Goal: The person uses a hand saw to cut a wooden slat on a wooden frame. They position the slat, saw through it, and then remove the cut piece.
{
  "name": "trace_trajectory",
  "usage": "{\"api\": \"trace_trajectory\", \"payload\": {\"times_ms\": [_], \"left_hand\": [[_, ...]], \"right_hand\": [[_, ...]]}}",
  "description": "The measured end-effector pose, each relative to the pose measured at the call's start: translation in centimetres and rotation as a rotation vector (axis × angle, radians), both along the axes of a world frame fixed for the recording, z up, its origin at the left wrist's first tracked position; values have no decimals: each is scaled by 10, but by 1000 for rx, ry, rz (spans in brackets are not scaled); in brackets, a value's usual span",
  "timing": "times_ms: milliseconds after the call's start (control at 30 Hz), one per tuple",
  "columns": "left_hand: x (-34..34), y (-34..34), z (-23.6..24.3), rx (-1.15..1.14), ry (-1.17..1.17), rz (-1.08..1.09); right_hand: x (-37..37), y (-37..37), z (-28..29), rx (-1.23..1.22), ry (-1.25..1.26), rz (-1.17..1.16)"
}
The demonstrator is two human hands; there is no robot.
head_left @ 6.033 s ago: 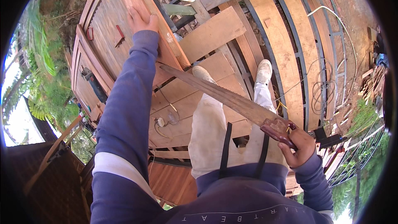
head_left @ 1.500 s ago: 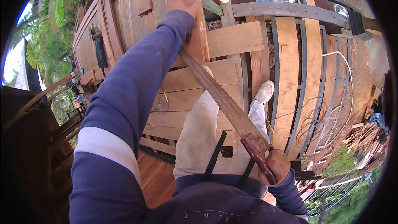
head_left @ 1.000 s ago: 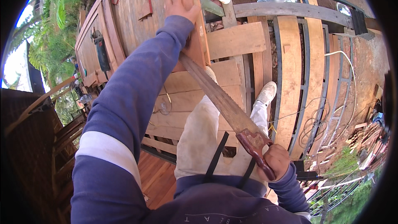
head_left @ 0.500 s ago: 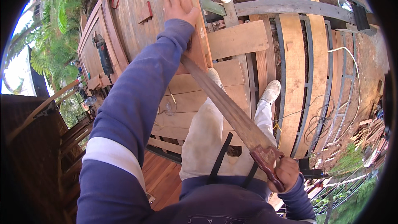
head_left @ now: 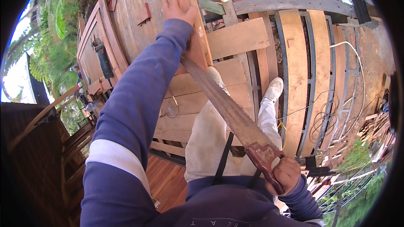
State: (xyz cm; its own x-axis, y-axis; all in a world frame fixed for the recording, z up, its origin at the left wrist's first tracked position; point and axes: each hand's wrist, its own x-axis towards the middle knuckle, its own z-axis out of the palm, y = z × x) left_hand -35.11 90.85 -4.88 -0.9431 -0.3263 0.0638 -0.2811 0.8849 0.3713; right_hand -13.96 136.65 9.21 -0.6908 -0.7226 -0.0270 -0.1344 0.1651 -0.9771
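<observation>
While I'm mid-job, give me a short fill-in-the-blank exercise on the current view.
The right hand grips the saw by its ____.
The left hand rests on a board made of ____.
The left sleeve is blue with a ____ band.

Missing words: handle; wood; white.

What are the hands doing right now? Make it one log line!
left hand: on reddish wooden plank | right hand: gripping handsaw by its handle | blade: far end at plank
</observation>
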Motion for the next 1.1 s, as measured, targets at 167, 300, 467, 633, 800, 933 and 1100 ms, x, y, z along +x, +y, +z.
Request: {"api": "trace_trajectory", "payload": {"times_ms": [167, 300, 467, 633, 800, 933, 1100], "left_hand": [[0, 5, 4, -2, -33, 4], [2, -2, -1, -12, -15, -16], [1, 2, 4, 3, -40, -10], [-1, 2, 5, -11, -57, -3], [-1, 5, 4, -2, -41, -5], [1, 1, 1, -14, -9, -27], [1, -1, 0, 60, 15, -27]], "right_hand": [[8, 13, 20, -1, 0, 17], [27, 37, 34, 35, -2, -4], [7, 19, 13, -42, 82, 63], [-2, 3, 1, -49, 79, 14], [-11, -17, -15, -16, 76, -4], [-2, -12, -13, -19, 50, -26], [-6, -25, -8, -12, 10, -24]]}}
